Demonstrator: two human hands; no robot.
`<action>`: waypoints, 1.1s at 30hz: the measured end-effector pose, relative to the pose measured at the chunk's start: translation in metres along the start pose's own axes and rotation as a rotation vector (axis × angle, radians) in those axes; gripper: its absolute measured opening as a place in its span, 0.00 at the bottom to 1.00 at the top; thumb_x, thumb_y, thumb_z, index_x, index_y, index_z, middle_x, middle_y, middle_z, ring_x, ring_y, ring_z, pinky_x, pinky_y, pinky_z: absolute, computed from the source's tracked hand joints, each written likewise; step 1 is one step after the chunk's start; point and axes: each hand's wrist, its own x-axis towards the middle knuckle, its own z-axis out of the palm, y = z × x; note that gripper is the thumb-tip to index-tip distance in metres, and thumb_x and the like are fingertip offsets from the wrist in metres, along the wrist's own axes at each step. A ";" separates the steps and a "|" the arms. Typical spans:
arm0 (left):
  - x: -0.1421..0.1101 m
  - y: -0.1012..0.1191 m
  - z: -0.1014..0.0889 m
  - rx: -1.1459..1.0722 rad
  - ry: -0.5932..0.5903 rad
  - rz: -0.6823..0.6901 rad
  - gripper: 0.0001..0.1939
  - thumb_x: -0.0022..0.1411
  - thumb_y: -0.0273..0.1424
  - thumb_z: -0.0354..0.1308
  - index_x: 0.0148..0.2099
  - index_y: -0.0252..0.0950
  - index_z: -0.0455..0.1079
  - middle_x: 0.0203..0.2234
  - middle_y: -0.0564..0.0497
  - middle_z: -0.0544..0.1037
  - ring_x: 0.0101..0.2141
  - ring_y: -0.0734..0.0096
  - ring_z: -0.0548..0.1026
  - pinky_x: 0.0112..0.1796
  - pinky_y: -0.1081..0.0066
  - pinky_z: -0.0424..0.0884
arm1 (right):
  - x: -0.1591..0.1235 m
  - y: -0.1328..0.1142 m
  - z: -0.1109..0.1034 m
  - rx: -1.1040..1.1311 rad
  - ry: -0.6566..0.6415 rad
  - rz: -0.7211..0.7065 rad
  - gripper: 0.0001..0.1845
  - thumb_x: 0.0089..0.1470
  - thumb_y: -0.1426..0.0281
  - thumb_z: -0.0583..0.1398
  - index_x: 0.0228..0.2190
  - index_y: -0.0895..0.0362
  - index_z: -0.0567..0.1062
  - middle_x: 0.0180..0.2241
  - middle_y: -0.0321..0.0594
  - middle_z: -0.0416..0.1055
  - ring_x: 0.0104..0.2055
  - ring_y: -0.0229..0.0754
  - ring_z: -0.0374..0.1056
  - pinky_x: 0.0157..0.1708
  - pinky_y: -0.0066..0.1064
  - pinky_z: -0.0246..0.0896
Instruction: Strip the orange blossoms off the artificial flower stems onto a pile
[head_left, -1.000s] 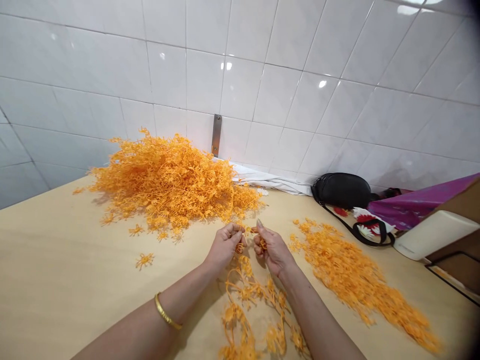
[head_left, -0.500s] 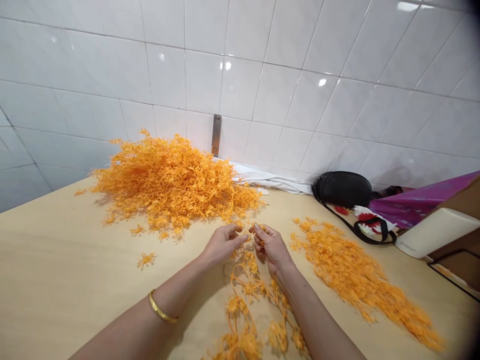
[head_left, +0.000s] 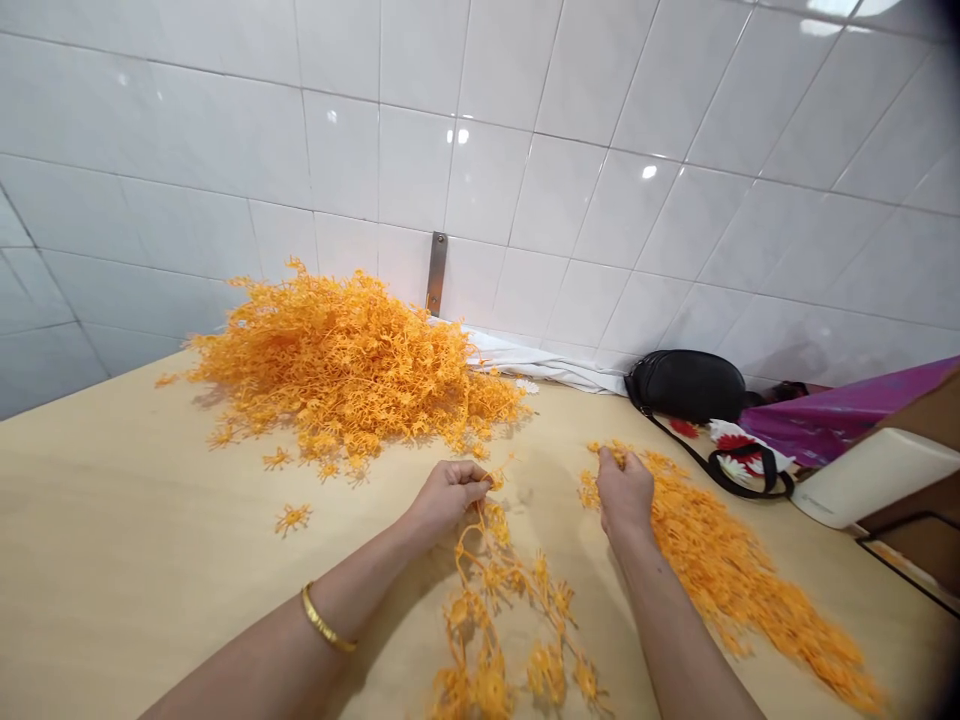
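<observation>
My left hand (head_left: 448, 495) pinches the top of a branching orange plastic flower strand (head_left: 491, 580) between thumb and fingers. The strand's stems and blossoms trail over the table toward me. At the near-left end of a long heap of small orange pieces (head_left: 720, 540), my right hand (head_left: 628, 492) is held with its fingers curled closed. What those fingers hold, if anything, is hidden behind the hand. A big tangled pile of orange flower strands (head_left: 345, 370) lies farther back on the left.
A pale wooden table (head_left: 150, 560) carries everything; loose orange blossoms (head_left: 292, 518) lie on the left. Against the tiled wall are a white cloth (head_left: 540, 358) and a black bag (head_left: 690, 385). A white object (head_left: 870, 480) and purple plastic (head_left: 847, 415) stand at the right.
My right hand has moved away from my left, rightward to the heap of small pieces. My left hand has stayed nearly in place and now pinches the strand.
</observation>
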 end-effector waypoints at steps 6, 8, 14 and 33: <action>-0.001 0.005 -0.001 -0.122 0.062 -0.008 0.09 0.43 0.33 0.59 0.25 0.32 0.66 0.17 0.51 0.69 0.18 0.78 0.65 0.22 0.76 0.59 | -0.018 -0.013 -0.001 -0.747 0.053 -0.152 0.23 0.39 0.74 0.52 0.42 0.60 0.67 0.45 0.56 0.57 0.44 0.57 0.55 0.35 0.44 0.51; 0.000 0.003 -0.002 -0.142 0.055 0.001 0.10 0.44 0.34 0.59 0.26 0.32 0.67 0.17 0.52 0.70 0.17 0.78 0.66 0.22 0.76 0.59 | -0.026 -0.020 0.002 -0.682 0.060 -0.257 0.23 0.41 0.75 0.51 0.43 0.60 0.66 0.47 0.54 0.56 0.47 0.57 0.53 0.38 0.46 0.50; 0.002 -0.002 -0.002 -0.211 -0.008 0.008 0.10 0.46 0.35 0.58 0.29 0.33 0.66 0.14 0.53 0.69 0.16 0.78 0.66 0.22 0.76 0.60 | -0.054 -0.036 0.021 0.123 -0.651 -0.195 0.19 0.45 0.62 0.56 0.40 0.56 0.68 0.39 0.44 0.67 0.42 0.45 0.61 0.38 0.35 0.56; -0.001 0.004 0.002 -0.115 -0.028 -0.003 0.08 0.46 0.32 0.55 0.22 0.33 0.62 0.07 0.56 0.64 0.12 0.82 0.61 0.20 0.78 0.55 | -0.015 -0.005 0.016 -0.256 0.083 0.011 0.10 0.46 0.65 0.51 0.25 0.58 0.67 0.23 0.41 0.64 0.28 0.44 0.60 0.27 0.32 0.51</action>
